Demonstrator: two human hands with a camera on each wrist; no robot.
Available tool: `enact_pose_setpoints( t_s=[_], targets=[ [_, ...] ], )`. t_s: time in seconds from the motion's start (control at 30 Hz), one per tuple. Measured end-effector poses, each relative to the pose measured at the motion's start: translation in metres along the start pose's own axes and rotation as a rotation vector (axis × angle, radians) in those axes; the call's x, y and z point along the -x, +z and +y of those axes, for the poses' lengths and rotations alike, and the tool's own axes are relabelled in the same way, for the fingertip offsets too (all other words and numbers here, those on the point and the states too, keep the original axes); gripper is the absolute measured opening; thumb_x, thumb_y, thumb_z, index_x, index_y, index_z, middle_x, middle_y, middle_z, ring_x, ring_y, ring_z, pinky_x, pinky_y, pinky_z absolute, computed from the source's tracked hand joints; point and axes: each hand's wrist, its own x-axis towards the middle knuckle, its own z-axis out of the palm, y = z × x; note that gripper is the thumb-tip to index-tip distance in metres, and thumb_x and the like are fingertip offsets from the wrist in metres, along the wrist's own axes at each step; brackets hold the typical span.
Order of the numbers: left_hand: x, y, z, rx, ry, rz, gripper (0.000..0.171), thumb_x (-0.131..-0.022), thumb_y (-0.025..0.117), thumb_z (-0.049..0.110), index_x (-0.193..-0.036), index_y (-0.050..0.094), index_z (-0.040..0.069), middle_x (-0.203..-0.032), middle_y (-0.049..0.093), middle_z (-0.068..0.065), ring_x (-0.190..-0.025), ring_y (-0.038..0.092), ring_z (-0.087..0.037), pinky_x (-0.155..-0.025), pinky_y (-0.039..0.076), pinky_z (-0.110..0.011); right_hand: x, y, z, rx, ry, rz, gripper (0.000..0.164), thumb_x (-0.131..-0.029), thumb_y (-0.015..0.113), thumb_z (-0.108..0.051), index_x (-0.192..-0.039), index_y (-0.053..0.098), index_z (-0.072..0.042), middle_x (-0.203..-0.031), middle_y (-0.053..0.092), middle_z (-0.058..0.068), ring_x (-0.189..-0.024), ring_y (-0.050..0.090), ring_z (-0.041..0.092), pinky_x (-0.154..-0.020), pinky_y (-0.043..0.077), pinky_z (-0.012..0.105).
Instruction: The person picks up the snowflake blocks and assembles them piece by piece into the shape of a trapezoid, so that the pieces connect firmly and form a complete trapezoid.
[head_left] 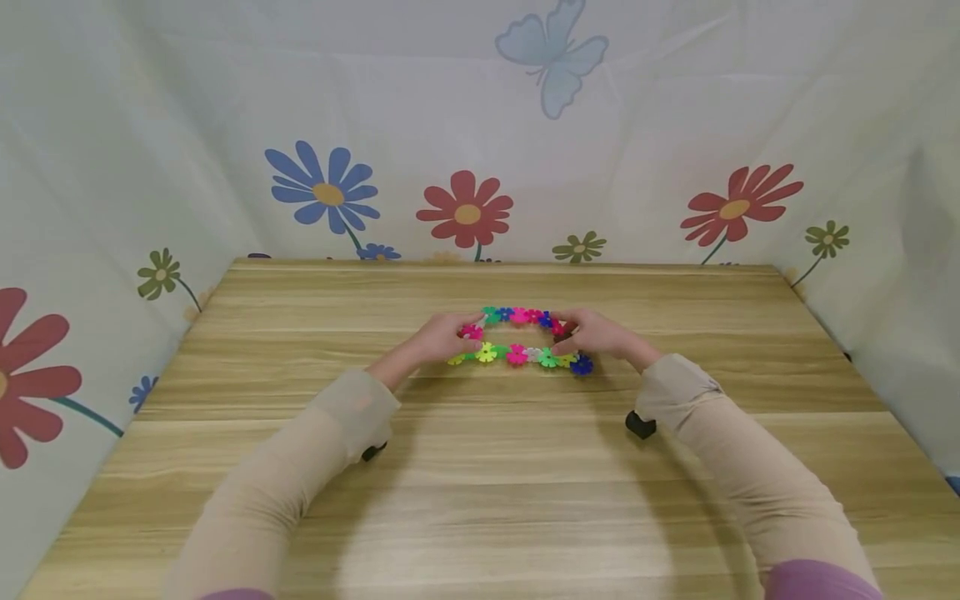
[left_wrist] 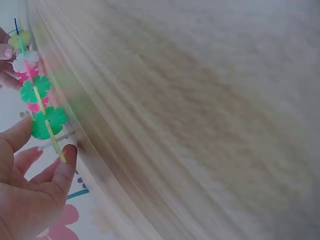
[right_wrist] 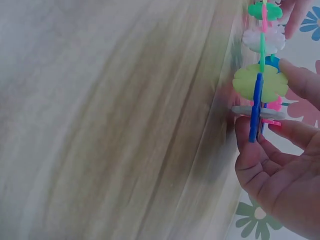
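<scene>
Plastic flower-shaped linking discs in pink, green, yellow, white and blue form a closed loop (head_left: 517, 355) over the far middle of the table. My left hand (head_left: 444, 337) grips its left end, fingers at the far side and thumb at the near side. At the other end, my right hand (head_left: 598, 333) holds it the same way. In the left wrist view, a green disc (left_wrist: 49, 123) sits between thumb and fingers. A yellow-green disc (right_wrist: 261, 83) and a blue disc (right_wrist: 255, 112) seen edge-on lie by the right fingers. Parts of both ends are hidden behind the hands.
The wood-grain table (head_left: 480, 500) reaches back to a white curtain (head_left: 420, 100) printed with flowers and a butterfly. Small black blocks, one of them the right block (head_left: 641, 424), show beneath the sleeve cuffs.
</scene>
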Motion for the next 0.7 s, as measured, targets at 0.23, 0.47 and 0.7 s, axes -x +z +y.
enact_pose_setpoints(
  t_s=[0.23,0.47,0.7],
  targets=[
    [-0.0031,-0.0024,0.0004,-0.001,-0.021,-0.03,0.058,-0.085,0.059,0.028,-0.136,0.035,0.018,-0.14,0.036,-0.006,-0.129,0.031,-0.025,-0.104,0.029,-0.04,-0.0024,-0.0013,0.0029,0.013,0.008,-0.014,0.074,-0.078,0.066,-0.024,-0.138,0.028,-0.006,-0.124,0.046,0.024,-0.108,0.048,0.032,-0.085,0.042,0.039],
    [-0.0031,-0.0039,-0.0015,-0.006,-0.022,-0.042,0.058,-0.085,0.058,0.029,-0.137,0.033,0.02,-0.141,0.034,-0.007,-0.129,0.032,-0.025,-0.103,0.03,-0.04,-0.0045,-0.0007,0.0064,0.019,-0.008,-0.015,0.075,-0.078,0.067,-0.026,-0.138,0.028,-0.007,-0.122,0.047,0.023,-0.108,0.047,0.031,-0.086,0.042,0.039],
    [0.0025,-0.0046,-0.0086,-0.016,0.008,-0.04,0.063,-0.085,0.056,0.036,-0.139,0.027,0.02,-0.136,0.04,-0.01,-0.118,0.042,-0.025,-0.098,0.037,-0.04,-0.0013,-0.0012,0.0099,0.009,-0.044,-0.007,0.072,-0.081,0.063,-0.028,-0.139,0.026,-0.008,-0.119,0.048,0.023,-0.103,0.049,0.03,-0.081,0.043,0.036]
  ],
)
